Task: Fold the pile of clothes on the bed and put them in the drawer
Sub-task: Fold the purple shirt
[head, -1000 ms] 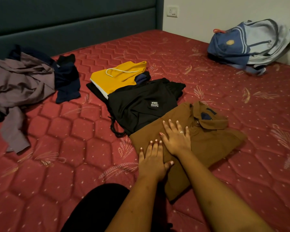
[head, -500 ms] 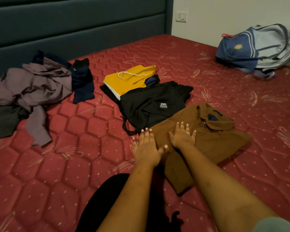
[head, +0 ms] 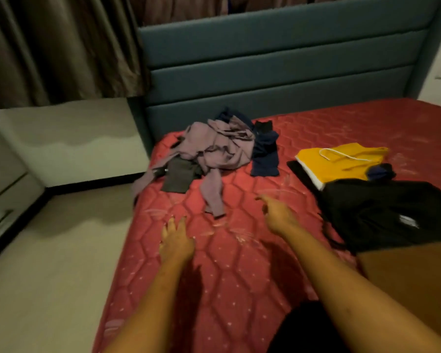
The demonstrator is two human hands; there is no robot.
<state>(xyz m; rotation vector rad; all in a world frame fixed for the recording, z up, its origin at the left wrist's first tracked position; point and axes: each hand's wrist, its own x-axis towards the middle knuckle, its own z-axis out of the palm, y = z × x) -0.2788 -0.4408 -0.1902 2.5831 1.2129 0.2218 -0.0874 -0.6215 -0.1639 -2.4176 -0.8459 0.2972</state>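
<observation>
Left hand, right hand hover over bed near left edge; both grips released, empty. Unfolded pile at head-left corner. Best: pinch one garment only, lift clear, spread flat.

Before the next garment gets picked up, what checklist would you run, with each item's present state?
1. Left hand free: holds nothing, ok.
2. Right hand free: holds nothing, ok.
3. Unfolded mauve garment in view, one sleeve trailing toward the hands: ok.
4. Bare mattress ahead for folding: ok.
5. Folded yellow top and black garment lie apart from the pile: ok.
6. Drawer open: cannot tell, blurred at the left edge.
</observation>
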